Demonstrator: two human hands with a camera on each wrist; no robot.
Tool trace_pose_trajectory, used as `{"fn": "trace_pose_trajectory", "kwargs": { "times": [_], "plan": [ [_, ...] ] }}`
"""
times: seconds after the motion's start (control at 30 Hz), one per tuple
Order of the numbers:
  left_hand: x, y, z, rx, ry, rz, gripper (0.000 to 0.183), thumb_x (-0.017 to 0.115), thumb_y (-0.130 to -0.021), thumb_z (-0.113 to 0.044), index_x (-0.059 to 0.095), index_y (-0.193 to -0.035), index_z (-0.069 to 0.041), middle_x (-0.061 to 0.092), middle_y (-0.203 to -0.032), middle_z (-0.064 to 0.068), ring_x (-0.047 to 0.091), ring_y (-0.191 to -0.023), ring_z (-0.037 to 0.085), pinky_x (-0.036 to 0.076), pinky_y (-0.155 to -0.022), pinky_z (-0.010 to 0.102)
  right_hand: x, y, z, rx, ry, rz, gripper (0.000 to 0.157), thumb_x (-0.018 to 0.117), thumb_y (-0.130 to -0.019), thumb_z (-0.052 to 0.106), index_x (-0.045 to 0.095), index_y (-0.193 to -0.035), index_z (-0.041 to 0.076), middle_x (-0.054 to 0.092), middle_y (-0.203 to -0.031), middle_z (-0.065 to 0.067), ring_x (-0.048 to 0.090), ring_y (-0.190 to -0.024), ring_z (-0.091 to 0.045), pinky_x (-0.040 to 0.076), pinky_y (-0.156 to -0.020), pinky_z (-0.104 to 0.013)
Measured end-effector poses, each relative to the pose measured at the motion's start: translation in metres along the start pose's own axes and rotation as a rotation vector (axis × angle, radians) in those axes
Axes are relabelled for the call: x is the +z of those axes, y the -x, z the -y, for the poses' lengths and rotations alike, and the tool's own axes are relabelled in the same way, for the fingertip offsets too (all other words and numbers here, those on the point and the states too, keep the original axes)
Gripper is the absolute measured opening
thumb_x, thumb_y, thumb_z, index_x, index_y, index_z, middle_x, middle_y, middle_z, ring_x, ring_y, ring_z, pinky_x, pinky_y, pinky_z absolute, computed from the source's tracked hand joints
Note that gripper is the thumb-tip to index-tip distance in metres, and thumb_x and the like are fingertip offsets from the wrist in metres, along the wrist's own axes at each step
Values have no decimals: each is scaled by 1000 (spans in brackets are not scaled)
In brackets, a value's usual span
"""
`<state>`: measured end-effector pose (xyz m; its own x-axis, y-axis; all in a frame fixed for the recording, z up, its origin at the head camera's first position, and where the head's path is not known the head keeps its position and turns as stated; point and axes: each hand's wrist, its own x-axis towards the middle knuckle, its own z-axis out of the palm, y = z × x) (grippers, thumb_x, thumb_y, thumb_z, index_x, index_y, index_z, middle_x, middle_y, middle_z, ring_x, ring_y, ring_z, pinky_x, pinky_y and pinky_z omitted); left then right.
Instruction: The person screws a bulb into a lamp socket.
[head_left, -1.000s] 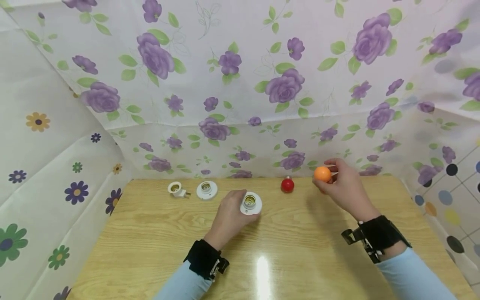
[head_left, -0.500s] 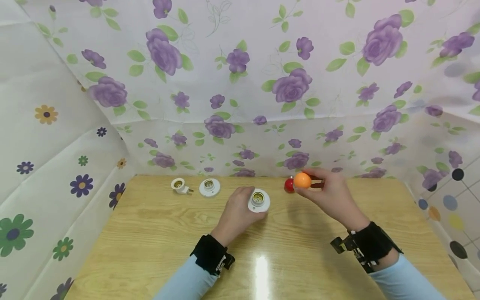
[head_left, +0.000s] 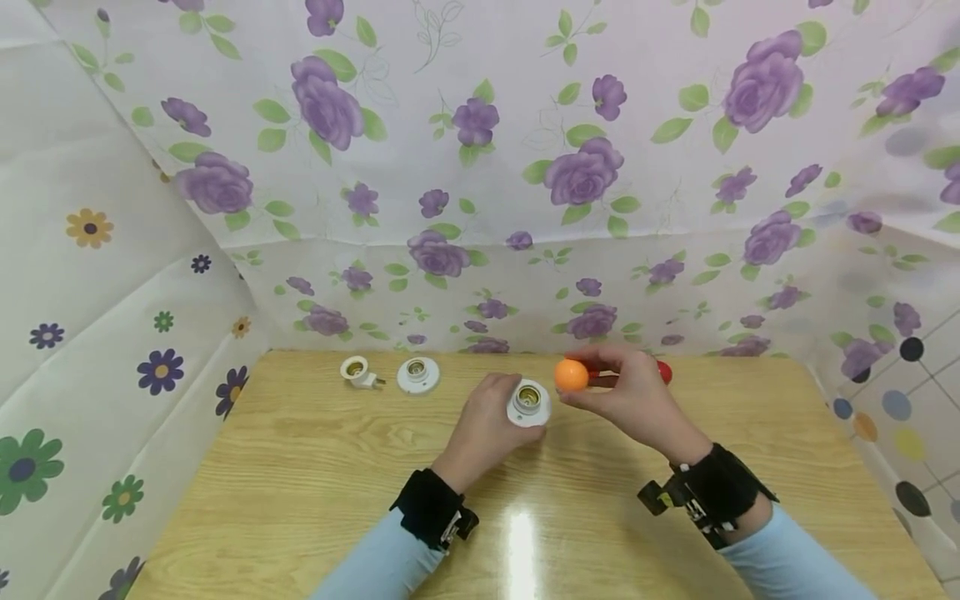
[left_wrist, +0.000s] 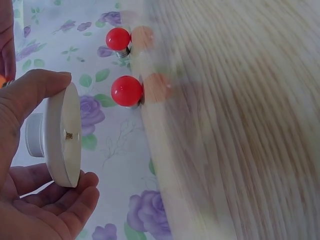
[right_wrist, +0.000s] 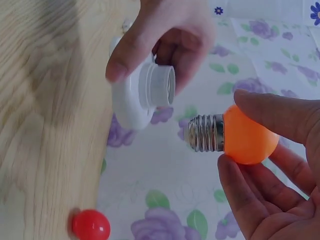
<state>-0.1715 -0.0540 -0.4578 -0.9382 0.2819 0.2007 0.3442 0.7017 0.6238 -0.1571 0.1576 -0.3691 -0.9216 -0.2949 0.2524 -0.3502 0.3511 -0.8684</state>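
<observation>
My left hand (head_left: 491,427) grips a round white lamp holder (head_left: 528,403) by the rim of its base, raised over the table. In the right wrist view its threaded collar faces an orange light bulb (right_wrist: 250,137). The thumb and fingers of my right hand (head_left: 633,396) pinch that bulb by its globe. Its silver screw base (right_wrist: 206,133) points at the lamp holder, with a small gap between them. Two red light bulbs (left_wrist: 126,91) stand at the table's back edge; in the head view my right hand partly covers them.
Farther left on the wooden table (head_left: 337,500) lie a second round white lamp holder (head_left: 417,376) and a white plug-in lamp holder (head_left: 360,372). A flowered cloth (head_left: 480,167) rises behind the table's back edge.
My right hand has carried the orange bulb left, past the red bulbs, close to the lamp holder. My left hand has shifted slightly right. A red bulb now shows behind my right hand.
</observation>
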Motion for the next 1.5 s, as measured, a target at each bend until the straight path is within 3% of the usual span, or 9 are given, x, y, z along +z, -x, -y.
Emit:
{"fn": "trace_pose_trajectory", "kwargs": {
  "times": [0.2,0.3,0.47,0.87,1.13,1.5],
  "plan": [
    [4,0,-2,21,19,-1,73,79,-67,-44,53,-126,-10,51,-114,-2,50,-95,9,45,-80,25,13,-8,-22,-35,20,47,47,81,-70,20,63,-114,23,60,-109,7,59,-95,-11,50,-79,-36],
    [6,0,-4,52,38,-6,68,79,-68,-45,55,-124,-15,51,-111,-6,48,-94,6,45,-79,25,17,-10,-27,-58,20,68,48,81,-70,22,63,-115,23,60,-111,8,59,-96,-10,50,-80,-38],
    [8,1,-5,76,60,-23,66,79,-68,-46,55,-124,-19,51,-109,-10,47,-94,4,44,-80,27,21,-9,-27,-55,24,79,49,81,-71,19,63,-116,16,60,-111,8,59,-97,-9,50,-79,-35],
    [10,1,-6,86,96,-58,61,79,-67,-48,57,-117,-21,53,-107,-11,51,-94,6,45,-78,24,27,-10,-30,-90,40,104,45,78,-74,15,63,-115,21,60,-111,5,60,-95,-12,50,-77,-32],
    [11,0,-8,64,158,-42,61,79,-67,-48,57,-119,-25,54,-106,-13,51,-94,5,46,-75,24,28,-11,-25,-54,33,109,43,76,-76,15,63,-116,20,60,-111,3,61,-91,-10,51,-73,-28],
    [12,-1,-9,87,225,-32,57,81,-65,-45,58,-115,-28,55,-104,-14,53,-93,3,46,-76,23,29,-7,-26,-33,-10,75,43,77,-75,14,63,-115,20,60,-112,2,62,-93,-14,52,-70,-28]
  ]
}}
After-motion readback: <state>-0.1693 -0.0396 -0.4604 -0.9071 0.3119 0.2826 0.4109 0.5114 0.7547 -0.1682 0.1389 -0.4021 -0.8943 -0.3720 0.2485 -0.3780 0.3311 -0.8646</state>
